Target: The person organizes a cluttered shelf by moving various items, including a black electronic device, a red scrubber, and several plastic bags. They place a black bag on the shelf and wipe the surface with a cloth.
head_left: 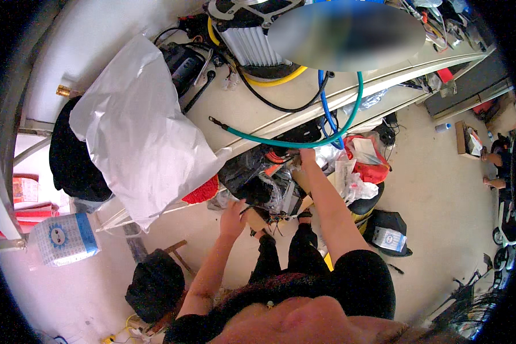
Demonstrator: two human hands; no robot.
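My left hand (233, 219) is at the near side of a cluttered lower shelf, its fingers curled. A thin dark piece shows at the fingertips, too small to name. My right hand (305, 156) reaches in under the upper shelf's edge, and its fingers are hidden among the clutter. Between the hands lie a black plastic bag (241, 175), crumpled clear plastic (278, 186) and orange-red cables (276, 156). Brown cardboard (256, 220) sticks out beside my left hand. Above my right hand hangs a thick teal cable (269, 138) with a metal lug at one end.
On the upper shelf (212, 103) stand a finned motor (249, 46) with yellow cable and a large white plastic sheet (149, 132). Blue cables (327, 109) droop over its edge. Red and white bags (367, 160) are at right; a black-covered stool (155, 284) stands at lower left.
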